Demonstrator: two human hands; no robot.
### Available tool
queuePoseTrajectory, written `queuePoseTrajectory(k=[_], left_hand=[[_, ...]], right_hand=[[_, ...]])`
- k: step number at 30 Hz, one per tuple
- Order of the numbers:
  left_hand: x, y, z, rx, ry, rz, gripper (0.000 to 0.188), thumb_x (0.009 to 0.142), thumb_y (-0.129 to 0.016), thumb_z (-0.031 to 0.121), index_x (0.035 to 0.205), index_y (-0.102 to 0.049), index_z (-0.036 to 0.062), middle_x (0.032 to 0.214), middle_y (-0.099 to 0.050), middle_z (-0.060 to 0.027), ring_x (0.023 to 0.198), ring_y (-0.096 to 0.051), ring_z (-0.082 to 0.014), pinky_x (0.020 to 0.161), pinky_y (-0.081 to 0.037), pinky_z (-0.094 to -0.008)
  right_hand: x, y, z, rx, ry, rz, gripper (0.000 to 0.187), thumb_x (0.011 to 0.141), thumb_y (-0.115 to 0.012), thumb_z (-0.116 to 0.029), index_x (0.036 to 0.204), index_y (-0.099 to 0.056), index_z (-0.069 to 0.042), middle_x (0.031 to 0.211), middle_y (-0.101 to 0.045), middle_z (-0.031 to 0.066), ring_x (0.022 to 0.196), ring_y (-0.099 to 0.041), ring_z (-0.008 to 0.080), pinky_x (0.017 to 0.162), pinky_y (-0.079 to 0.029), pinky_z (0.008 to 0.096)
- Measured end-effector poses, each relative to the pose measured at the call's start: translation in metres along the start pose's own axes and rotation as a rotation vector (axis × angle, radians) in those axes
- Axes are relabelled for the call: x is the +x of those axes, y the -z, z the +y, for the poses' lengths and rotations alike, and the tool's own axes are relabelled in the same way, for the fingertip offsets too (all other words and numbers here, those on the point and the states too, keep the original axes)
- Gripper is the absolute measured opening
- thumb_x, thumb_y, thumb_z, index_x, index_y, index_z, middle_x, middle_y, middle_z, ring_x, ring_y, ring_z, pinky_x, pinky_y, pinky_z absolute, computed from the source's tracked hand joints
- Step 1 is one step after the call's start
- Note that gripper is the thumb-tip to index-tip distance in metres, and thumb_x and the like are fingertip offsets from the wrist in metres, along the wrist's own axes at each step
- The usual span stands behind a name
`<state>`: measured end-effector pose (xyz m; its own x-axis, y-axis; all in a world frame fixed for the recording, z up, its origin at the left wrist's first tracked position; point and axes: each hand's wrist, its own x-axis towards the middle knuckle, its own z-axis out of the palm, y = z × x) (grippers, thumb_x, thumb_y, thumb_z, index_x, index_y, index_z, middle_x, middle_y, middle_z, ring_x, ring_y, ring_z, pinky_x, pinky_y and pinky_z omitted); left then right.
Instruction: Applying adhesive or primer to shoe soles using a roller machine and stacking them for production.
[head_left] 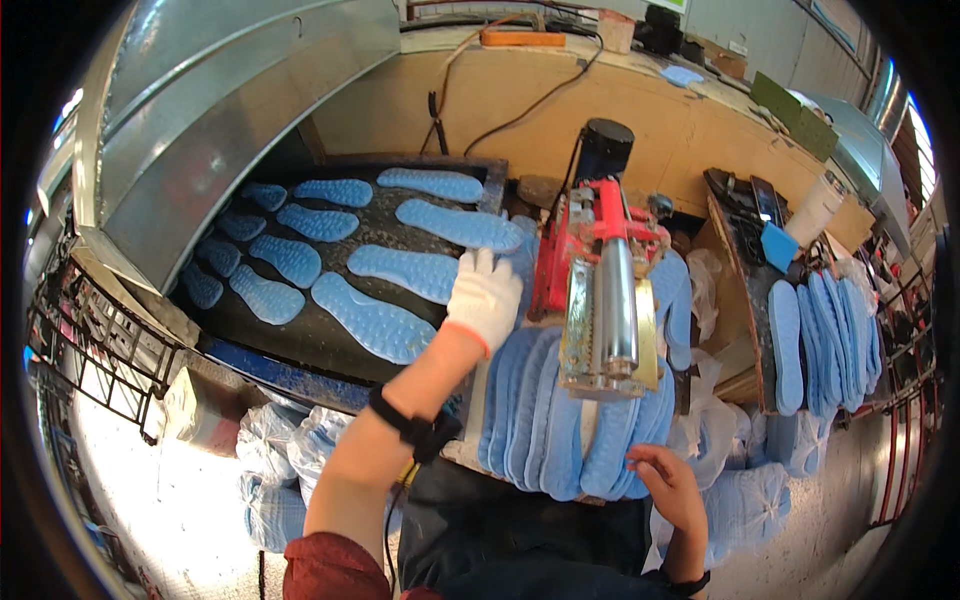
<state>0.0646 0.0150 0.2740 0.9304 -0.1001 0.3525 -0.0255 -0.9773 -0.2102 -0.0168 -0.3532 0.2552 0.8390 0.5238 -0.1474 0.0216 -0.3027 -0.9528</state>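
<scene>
My left hand (485,305), in a white knitted glove with an orange cuff, reaches over the right side of a dark bed (330,262) holding several dimpled blue insoles. Its fingers are stretched out, tips at the near edge of one insole (455,223); the palm covers the end of another insole (400,272). My bare right hand (672,490) is low at the right, fingers loosely bent and apart, beside the near end of a row of upright blue insoles (545,420). Above that row stands a red machine (590,215) with a shiny metal roller (619,310).
A sheet-metal hood (240,90) rises over the bed's left. On the right, a side shelf carries more insoles (835,335), a pale bottle (815,205) and a blue scoop-like piece (779,246). Plastic-wrapped insole bundles (272,490) sit on the floor. Cables (535,105) hang behind.
</scene>
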Motion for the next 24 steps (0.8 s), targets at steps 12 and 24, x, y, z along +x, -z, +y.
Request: queuePoseTrajectory(k=[12, 24], left_hand=[[0.129, -0.063, -0.061, 0.250, -0.238, -0.350, 0.022, 0.079, -0.060, 0.020, 0.099, -0.069, 0.0173, 0.108, -0.062, -0.0025, 0.113, -0.049, -0.0229, 0.094, -0.033, -0.0438], [0.100, -0.033, -0.082, -0.167, 0.018, -0.176, 0.061, 0.083, -0.059, 0.050, 0.134, -0.048, 0.0169, 0.144, -0.032, -0.0184, 0.137, -0.021, -0.0410, 0.103, -0.031, -0.0558]], right_hand=[[0.012, 0.018, -0.016, 0.066, -0.145, 0.115, 0.024, 0.091, -0.050, 0.000, 0.113, -0.056, 0.005, 0.104, -0.064, 0.0115, 0.092, -0.062, 0.0176, 0.082, -0.047, 0.0285], [0.023, 0.014, -0.025, 0.049, -0.096, 0.065, 0.022, 0.091, -0.049, 0.001, 0.111, -0.057, 0.006, 0.104, -0.063, 0.0117, 0.092, -0.061, 0.0179, 0.084, -0.047, 0.0295]])
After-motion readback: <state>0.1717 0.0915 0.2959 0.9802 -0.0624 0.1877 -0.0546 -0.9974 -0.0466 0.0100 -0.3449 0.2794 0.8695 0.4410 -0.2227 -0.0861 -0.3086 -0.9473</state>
